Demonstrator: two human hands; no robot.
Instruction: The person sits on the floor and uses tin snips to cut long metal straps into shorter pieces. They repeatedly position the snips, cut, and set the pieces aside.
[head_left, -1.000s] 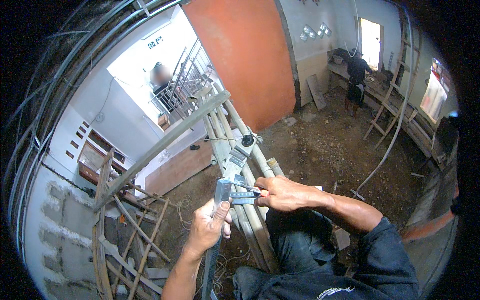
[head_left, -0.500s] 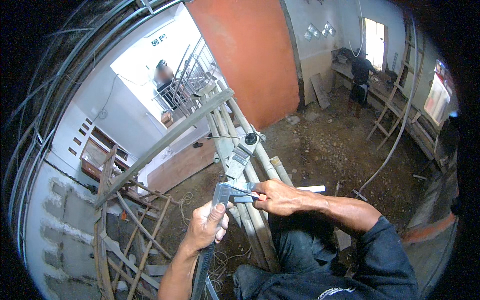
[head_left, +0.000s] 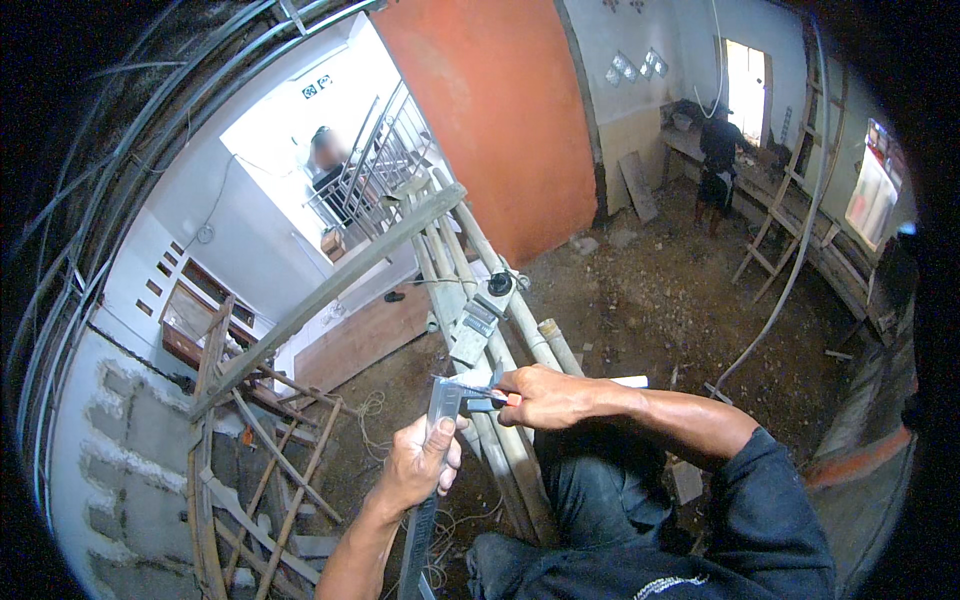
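Observation:
My left hand [head_left: 422, 462] is closed round a long grey metal profile [head_left: 419, 535], ridged along its length. It runs from the lower edge up past my fingers, and its top end meets a short pale crosspiece with scale-like marks. At that end my right hand [head_left: 550, 396] is closed on a slim tool with a red-orange part [head_left: 513, 399]; my fingers hide most of it, so its kind is unclear. A white strip end [head_left: 632, 381] sticks out beyond my right wrist. Below the hands lie bamboo poles [head_left: 512, 465], with a grey boxy device [head_left: 478, 322] resting on them.
A wooden beam [head_left: 330, 295] crosses above the poles at left, near a wooden frame [head_left: 205, 500]. The dirt floor [head_left: 650, 290] lies far below. One person [head_left: 718, 160] stands at a far bench; another [head_left: 328, 165] is by a stair railing. A ladder [head_left: 800, 190] leans at right.
The metal profile has tipped more upright, its lower part shifting right. My right hand has moved slightly left and down, and less of the white strip shows beyond it.

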